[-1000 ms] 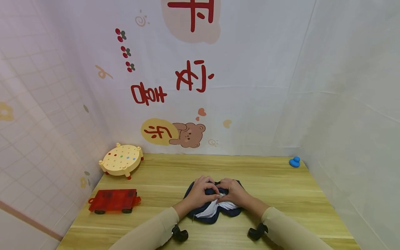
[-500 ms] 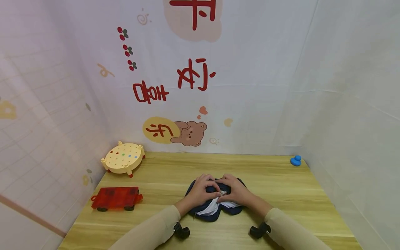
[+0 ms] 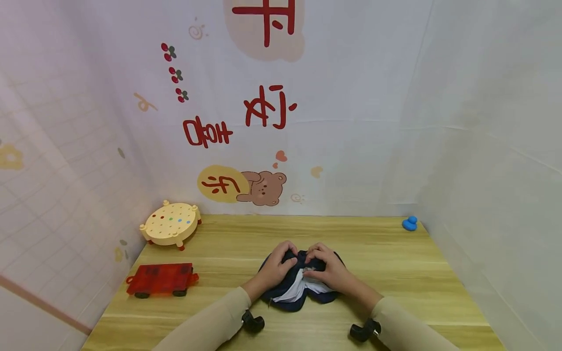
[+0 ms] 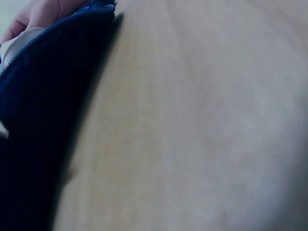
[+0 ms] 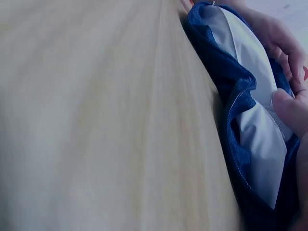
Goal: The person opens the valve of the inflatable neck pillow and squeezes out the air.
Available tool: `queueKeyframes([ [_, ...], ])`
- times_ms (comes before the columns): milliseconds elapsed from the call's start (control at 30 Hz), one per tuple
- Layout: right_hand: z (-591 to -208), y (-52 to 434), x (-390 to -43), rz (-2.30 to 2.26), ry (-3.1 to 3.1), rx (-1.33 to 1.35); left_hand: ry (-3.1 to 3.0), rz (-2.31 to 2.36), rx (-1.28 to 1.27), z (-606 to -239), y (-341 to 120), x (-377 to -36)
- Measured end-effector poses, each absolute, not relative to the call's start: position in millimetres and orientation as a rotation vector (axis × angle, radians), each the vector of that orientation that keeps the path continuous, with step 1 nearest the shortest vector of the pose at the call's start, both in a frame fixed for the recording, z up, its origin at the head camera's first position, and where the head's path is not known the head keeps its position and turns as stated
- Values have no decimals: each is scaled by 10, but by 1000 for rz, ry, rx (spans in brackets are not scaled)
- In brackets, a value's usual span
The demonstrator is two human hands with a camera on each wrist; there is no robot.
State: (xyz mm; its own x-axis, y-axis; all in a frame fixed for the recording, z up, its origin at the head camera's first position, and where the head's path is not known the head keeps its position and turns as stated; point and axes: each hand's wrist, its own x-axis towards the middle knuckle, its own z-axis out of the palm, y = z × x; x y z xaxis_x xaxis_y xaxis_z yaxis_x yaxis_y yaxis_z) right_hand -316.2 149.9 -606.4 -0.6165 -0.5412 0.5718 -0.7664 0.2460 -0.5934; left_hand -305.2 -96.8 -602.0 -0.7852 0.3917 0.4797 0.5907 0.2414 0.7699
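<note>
A dark blue fabric cover (image 3: pixel 303 298) with a zipper lies on the wooden table (image 3: pixel 386 273), near its front middle. White padding (image 3: pixel 293 292) shows through its open slit. My left hand (image 3: pixel 275 269) grips the cover's left upper edge with curled fingers. My right hand (image 3: pixel 327 267) grips the right upper edge, close beside the left. The right wrist view has the zipper (image 5: pixel 237 101) and white padding (image 5: pixel 260 139), with my right thumb (image 5: pixel 290 109) pressing on the padding. Only the blue cover (image 4: pixel 38 110) and bare tabletop appear in the blurred left wrist view.
A red toy wagon (image 3: pixel 160 280) sits at the left front. A cream round toy table with coloured dots (image 3: pixel 171 224) stands at the back left. A small blue toy (image 3: pixel 410 224) lies in the back right corner. Cloth walls enclose the table on three sides.
My hands have drawn slightly apart on the cover, the left hand shifting left, and a dark gap of fabric now shows between them. The cover stays in place.
</note>
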Motion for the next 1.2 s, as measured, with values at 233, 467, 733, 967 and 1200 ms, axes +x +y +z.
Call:
queueKeyframes([
  [233, -6069, 1445, -3117, 1386, -2218, 1207, -2576, -1434, -942, -5829, -1073, -2985],
  [467, -6040, 1493, -3144, 1308, -2293, 1299, -2890, -781, -1168, -5736, -1268, -2864],
  [733, -6036, 1540, -3182, 1242, -2465, 1325, -2976, -542, -1208, -5849, -1250, -2829],
  [967, -6102, 1500, -3157, 1187, -2440, 1289, -2968, -328, -1223, -5881, -1211, -2787],
  [1200, -6131, 1465, -3170, 1147, -2456, 1267, -2997, -227, -1174, -5859, -1182, -2781],
])
